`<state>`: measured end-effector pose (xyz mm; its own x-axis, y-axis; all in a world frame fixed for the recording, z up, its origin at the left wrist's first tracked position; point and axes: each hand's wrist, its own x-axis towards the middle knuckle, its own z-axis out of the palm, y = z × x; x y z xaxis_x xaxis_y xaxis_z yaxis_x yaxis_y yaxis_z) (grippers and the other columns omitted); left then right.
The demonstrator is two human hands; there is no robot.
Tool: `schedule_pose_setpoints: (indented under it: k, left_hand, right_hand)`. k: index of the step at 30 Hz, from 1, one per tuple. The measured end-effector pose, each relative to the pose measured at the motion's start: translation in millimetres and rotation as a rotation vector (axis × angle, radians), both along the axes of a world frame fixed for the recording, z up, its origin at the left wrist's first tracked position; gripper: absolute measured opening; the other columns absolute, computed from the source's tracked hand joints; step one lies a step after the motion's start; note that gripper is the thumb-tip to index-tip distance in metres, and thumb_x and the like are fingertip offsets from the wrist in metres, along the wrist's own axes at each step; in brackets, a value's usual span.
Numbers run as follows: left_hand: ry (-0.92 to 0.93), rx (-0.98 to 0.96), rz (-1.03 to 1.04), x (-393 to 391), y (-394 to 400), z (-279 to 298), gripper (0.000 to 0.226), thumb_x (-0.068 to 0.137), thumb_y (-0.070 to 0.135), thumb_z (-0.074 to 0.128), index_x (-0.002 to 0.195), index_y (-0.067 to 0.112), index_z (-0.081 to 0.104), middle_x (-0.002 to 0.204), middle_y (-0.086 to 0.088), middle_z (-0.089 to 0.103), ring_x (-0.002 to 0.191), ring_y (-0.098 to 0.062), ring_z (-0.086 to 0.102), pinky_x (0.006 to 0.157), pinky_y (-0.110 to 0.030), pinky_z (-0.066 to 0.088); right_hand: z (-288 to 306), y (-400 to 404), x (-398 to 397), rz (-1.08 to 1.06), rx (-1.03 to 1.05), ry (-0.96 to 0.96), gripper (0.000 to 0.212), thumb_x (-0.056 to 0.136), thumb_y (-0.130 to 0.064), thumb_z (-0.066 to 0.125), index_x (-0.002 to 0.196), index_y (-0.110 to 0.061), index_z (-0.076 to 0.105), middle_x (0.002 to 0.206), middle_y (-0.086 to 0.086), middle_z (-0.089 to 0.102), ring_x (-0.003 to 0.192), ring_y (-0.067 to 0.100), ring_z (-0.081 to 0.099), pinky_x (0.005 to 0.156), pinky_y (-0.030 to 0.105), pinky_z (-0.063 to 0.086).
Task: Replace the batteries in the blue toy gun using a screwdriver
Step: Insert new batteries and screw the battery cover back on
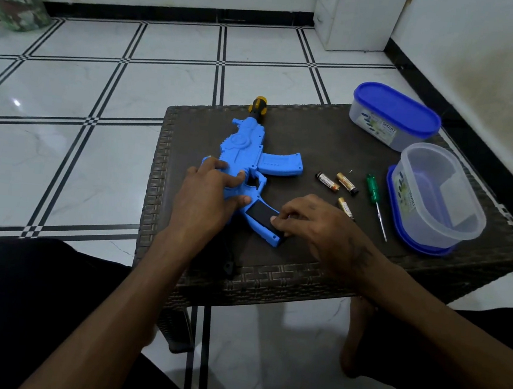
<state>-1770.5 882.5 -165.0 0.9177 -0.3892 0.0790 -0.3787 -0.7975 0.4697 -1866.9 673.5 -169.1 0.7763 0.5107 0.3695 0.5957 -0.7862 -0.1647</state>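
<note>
The blue toy gun lies flat on the dark woven table, muzzle pointing away from me. My left hand presses down on its rear body. My right hand pinches the black battery cover sitting on the gun's grip. Three batteries lie loose to the right: one, a second and a third close to my right hand. A green-handled screwdriver rests beside them, tip toward me. A tiny screw lies near the batteries.
An open clear container stands on its blue lid at the table's right edge. A closed blue-lidded container sits at the back right. Tiled floor surrounds the table; my knees are at the near edge.
</note>
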Motion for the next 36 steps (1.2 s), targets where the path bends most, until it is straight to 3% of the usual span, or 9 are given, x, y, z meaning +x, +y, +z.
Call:
schedule_pose_setpoints:
  k: [7,14,17,21,27,32,36]
  left_hand:
    - [0.000,0.019,0.005,-1,-1,2,0.048,0.082,0.043,0.070,0.128,0.031,0.061,0.141,-0.001,0.045,0.126,-0.028,0.044,0.102,-0.040,0.040]
    - [-0.003,0.029,0.010,-3,-1,2,0.047,0.084,0.042,0.068,0.129,0.031,0.060,0.143,-0.001,0.044,0.131,-0.027,0.040,0.103,-0.040,0.038]
    - [0.014,0.015,0.031,-3,0,0,0.046,0.084,0.042,0.068,0.129,0.032,0.059,0.144,-0.001,0.044,0.135,-0.027,0.036,0.104,-0.041,0.038]
    - [0.007,0.000,0.034,-5,-3,1,0.046,0.085,0.042,0.068,0.129,0.033,0.060,0.145,-0.001,0.044,0.135,-0.026,0.036,0.103,-0.042,0.038]
    - [0.031,-0.013,0.036,-6,0,4,0.049,0.082,0.043,0.070,0.129,0.032,0.060,0.145,0.000,0.045,0.135,-0.026,0.037,0.104,-0.043,0.039]
    - [-0.104,0.038,0.031,-5,-7,12,0.047,0.084,0.046,0.066,0.126,0.027,0.064,0.137,-0.001,0.055,0.128,-0.024,0.046,0.106,-0.038,0.037]
    - [-0.110,-0.107,-0.014,5,-38,33,0.037,0.087,0.037,0.066,0.123,0.025,0.066,0.131,0.004,0.060,0.123,-0.017,0.052,0.099,-0.031,0.040]
  right_hand:
    - [-6,3,-2,-0.055,0.013,-0.011,0.032,0.091,-0.011,0.044,0.103,-0.007,0.074,0.089,0.011,0.066,0.071,0.027,0.059,0.054,0.040,0.051]
    - [-23,6,-15,-0.121,0.099,-0.001,0.029,0.096,-0.009,0.051,0.120,-0.006,0.068,0.104,0.012,0.069,0.085,0.027,0.066,0.069,0.042,0.057]
    - [-17,5,-13,-0.100,0.137,0.031,0.030,0.096,-0.012,0.050,0.117,-0.006,0.069,0.106,0.011,0.070,0.091,0.026,0.069,0.076,0.041,0.058]
    - [-7,2,-15,-0.131,0.150,0.002,0.030,0.092,-0.012,0.046,0.103,-0.005,0.073,0.100,0.011,0.072,0.087,0.024,0.070,0.078,0.035,0.058]
    - [6,-8,-10,-0.151,0.174,0.120,0.022,0.090,-0.012,0.056,0.103,-0.010,0.074,0.102,0.003,0.071,0.092,0.014,0.066,0.082,0.021,0.050]
    - [42,-42,12,-0.457,0.308,-0.005,0.015,0.085,-0.005,0.067,0.097,-0.011,0.074,0.095,0.003,0.071,0.086,0.014,0.065,0.078,0.033,0.055]
    - [70,-92,54,-0.761,0.165,0.064,0.026,0.089,-0.020,0.065,0.115,-0.016,0.068,0.110,0.006,0.069,0.101,0.021,0.063,0.089,0.039,0.052]
